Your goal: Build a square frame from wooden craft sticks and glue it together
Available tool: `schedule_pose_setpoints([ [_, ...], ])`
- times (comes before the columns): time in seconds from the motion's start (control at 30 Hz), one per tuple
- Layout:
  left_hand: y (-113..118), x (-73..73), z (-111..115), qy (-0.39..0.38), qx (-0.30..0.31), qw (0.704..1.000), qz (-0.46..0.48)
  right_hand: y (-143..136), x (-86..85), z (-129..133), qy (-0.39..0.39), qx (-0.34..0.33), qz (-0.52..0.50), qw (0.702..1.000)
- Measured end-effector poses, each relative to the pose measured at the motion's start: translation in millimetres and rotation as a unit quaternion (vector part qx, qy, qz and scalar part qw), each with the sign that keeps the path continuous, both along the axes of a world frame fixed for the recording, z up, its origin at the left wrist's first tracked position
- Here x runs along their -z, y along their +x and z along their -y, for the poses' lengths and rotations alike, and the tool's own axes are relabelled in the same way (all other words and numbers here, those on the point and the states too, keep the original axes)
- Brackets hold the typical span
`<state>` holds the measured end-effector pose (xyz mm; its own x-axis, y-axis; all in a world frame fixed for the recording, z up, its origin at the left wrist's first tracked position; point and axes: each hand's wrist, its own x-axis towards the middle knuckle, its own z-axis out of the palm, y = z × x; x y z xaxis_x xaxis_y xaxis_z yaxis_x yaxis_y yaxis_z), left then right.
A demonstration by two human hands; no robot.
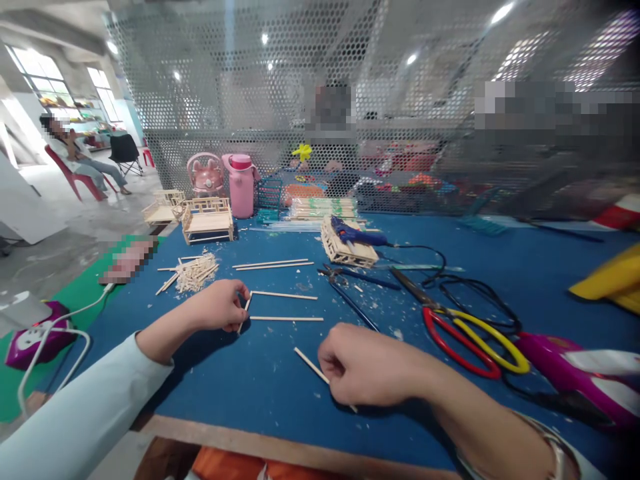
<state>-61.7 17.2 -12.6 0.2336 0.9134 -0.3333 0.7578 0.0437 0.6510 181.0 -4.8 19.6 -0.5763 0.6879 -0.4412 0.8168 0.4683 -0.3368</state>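
My left hand (pixel 225 307) pinches a short wooden stick (pixel 247 305) that stands crosswise at the left ends of two longer sticks. These are an upper wooden stick (pixel 285 295) and a lower wooden stick (pixel 287 319), lying roughly parallel on the blue tabletop. My right hand (pixel 367 367), nearer the table's front edge, is closed around another wooden stick (pixel 311 365), whose two ends show on either side of the fingers. Beyond my left hand a pair of sticks (pixel 273 265) lies side by side, with a pile of short sticks (pixel 196 272) to the left.
Pliers (pixel 350 293), a blue glue gun (pixel 357 233) on a stick frame, and red-and-yellow scissors (pixel 460 333) lie to the right. Small stick furniture (pixel 207 220) and a pink flask (pixel 241 187) stand at the back before a perforated metal screen (pixel 250 87). A person sits far left.
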Motion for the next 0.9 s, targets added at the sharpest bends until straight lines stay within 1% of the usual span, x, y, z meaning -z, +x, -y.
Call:
schedule_pose_setpoints([
  [0.07, 1.9, 1.6, -1.0, 0.007, -0.007, 1.000, 0.003, 9.0, -1.3, -11.4, -0.049, 0.037, -0.040, 0.997],
  [0.13, 4.2, 2.3, -1.9, 0.019, -0.014, 1.000, -0.002, 17.3, 1.1, -25.1, -0.071, 0.095, -0.082, 0.990],
  [0.23, 7.3, 3.5, -2.7, 0.041, -0.023, 0.999, -0.010, 23.0, 11.1, -42.5, -0.045, 0.187, -0.096, 0.977],
  [0.33, 8.7, 6.2, -2.4, 0.063, -0.022, 0.998, -0.004, 20.1, 21.7, -51.4, 0.011, 0.237, -0.097, 0.967],
  [0.43, 8.2, 8.8, -1.0, 0.084, -0.015, 0.996, -0.005, 14.5, 27.6, -54.9, 0.090, 0.259, -0.128, 0.953],
  [0.5, 8.2, 9.4, 0.3, 0.109, -0.004, 0.994, -0.020, 11.5, 29.9, -56.1, 0.119, 0.266, -0.140, 0.946],
  [0.6, 11.3, 8.8, 0.6, 0.193, 0.008, 0.979, -0.070, 8.7, 33.3, -56.6, 0.127, 0.266, -0.139, 0.945],
  [0.67, 15.6, 8.9, -2.0, 0.263, 0.009, 0.959, -0.101, 7.5, 35.6, -55.8, 0.128, 0.265, -0.133, 0.946],
  [0.73, 20.5, 10.5, -7.2, 0.315, 0.028, 0.941, -0.123, 6.5, 37.3, -54.3, 0.126, 0.264, -0.126, 0.948],
  [0.77, 22.8, 11.8, -10.5, 0.329, 0.045, 0.933, -0.135, 6.0, 37.8, -53.4, 0.126, 0.264, -0.122, 0.949],
  [0.83, 26.3, 14.8, -17.4, 0.334, 0.075, 0.926, -0.159, 5.3, 38.1, -51.8, 0.125, 0.265, -0.116, 0.949],
  [0.9, 28.4, 17.1, -22.8, 0.321, 0.080, 0.927, -0.175, 4.7, 37.6, -50.8, 0.125, 0.266, -0.110, 0.949],
])
